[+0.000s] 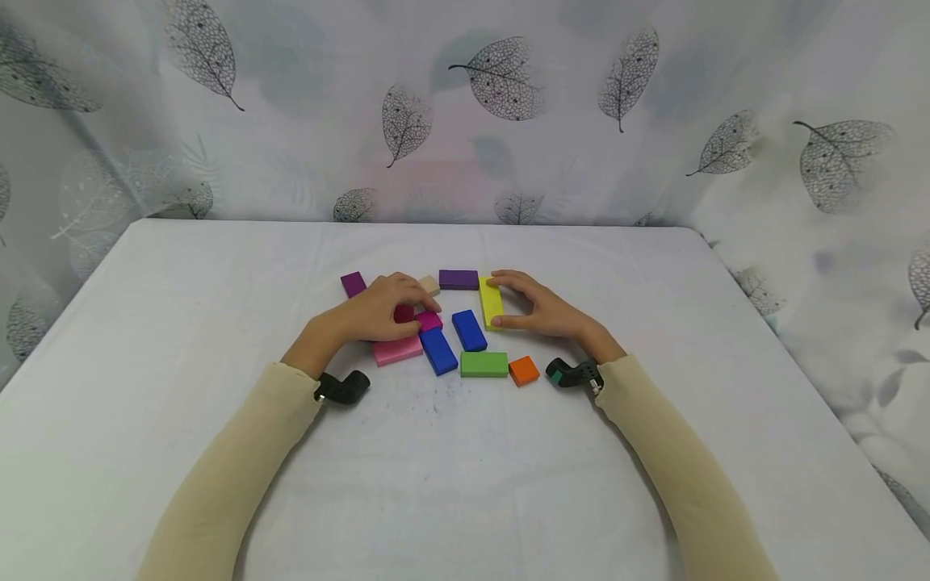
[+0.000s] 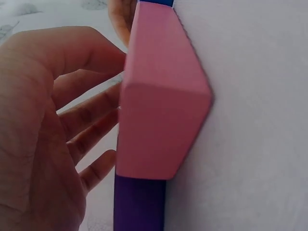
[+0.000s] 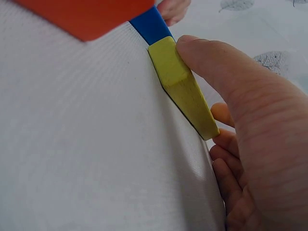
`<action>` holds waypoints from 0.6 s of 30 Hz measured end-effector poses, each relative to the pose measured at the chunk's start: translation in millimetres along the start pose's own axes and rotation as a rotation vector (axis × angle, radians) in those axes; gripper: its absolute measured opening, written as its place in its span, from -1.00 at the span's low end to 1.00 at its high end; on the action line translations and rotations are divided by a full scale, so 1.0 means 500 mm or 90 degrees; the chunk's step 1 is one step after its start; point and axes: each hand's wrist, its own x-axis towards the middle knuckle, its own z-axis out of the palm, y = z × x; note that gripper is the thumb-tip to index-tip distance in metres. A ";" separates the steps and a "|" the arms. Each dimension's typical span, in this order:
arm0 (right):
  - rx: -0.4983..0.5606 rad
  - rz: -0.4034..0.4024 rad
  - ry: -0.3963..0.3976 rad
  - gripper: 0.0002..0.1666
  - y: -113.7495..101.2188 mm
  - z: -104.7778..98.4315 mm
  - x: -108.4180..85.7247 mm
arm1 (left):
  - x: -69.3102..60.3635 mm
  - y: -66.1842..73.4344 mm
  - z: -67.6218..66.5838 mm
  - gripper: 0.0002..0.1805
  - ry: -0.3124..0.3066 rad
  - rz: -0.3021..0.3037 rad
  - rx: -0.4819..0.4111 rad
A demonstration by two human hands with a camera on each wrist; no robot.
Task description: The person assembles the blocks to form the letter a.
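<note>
In the head view, my left hand (image 1: 383,311) arches over several blocks, and its thumb and fingertips grip a magenta block (image 1: 429,320). A dark red block (image 1: 403,313) shows under its fingers, partly covered. Close to that thumb lies a pink block (image 1: 398,350), large in front of the left hand (image 2: 43,110) in the left wrist view. My right hand (image 1: 541,309) holds a yellow block (image 1: 491,303) lengthwise, thumb at the near end and fingers at the far end. The right wrist view shows the thumb against the yellow block's (image 3: 180,79) near end.
Two blue blocks (image 1: 469,331), a green block (image 1: 484,365) and an orange block (image 1: 524,371) lie between and before the hands. Beyond are a dark purple block (image 1: 458,280), a beige block (image 1: 429,285) and a purple block (image 1: 353,284). A white cloth covers the table (image 1: 450,484).
</note>
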 end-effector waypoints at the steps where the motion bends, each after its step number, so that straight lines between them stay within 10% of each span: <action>1: -0.001 -0.001 0.000 -0.20 0.001 0.000 0.000 | 0.000 0.002 0.000 -0.58 -0.004 -0.004 0.004; 18: -0.007 -0.003 0.002 -0.21 0.006 0.000 0.000 | -0.003 0.010 -0.004 -0.56 -0.029 -0.023 0.024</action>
